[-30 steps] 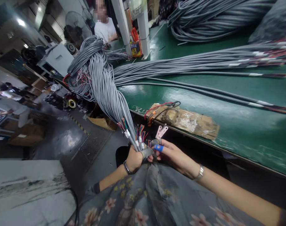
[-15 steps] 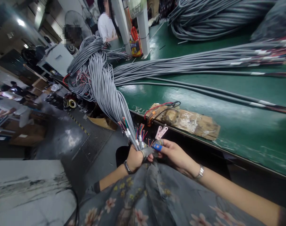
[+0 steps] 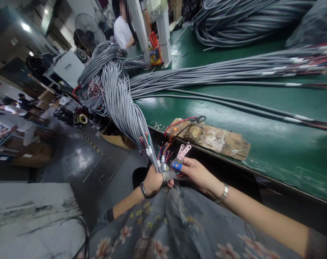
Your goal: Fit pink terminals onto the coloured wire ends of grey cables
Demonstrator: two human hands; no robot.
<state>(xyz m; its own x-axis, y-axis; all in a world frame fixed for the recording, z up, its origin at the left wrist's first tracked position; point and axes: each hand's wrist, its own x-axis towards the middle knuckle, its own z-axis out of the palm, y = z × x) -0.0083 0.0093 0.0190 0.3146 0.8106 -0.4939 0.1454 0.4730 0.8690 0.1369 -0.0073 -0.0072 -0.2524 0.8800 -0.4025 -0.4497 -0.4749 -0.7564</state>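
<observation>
A thick bundle of grey cables [image 3: 120, 97] runs down from a heap at the green table's left end to my lap. My left hand [image 3: 152, 181] is closed round the bundle's lower end, where stripped coloured wires [image 3: 162, 153] with white sleeves fan out. My right hand [image 3: 196, 172], a blue wrap on one fingertip, pinches at those wire ends from the right; what it grips is too small to name. Small pink-handled pliers [image 3: 183, 151] stick up just behind my fingers.
Long grey cable runs lie across the green table [image 3: 273, 136], with a coil at the back. A taped cardboard pad [image 3: 214, 138] with red and black leads sits at the table edge. A person in white stands at the far end, beside a fan. Boxes line the aisle on the left.
Both hands and the wire ends have shifted slightly up and left. My right hand's fingers have closed in nearer the wire tips. The far person has turned away.
</observation>
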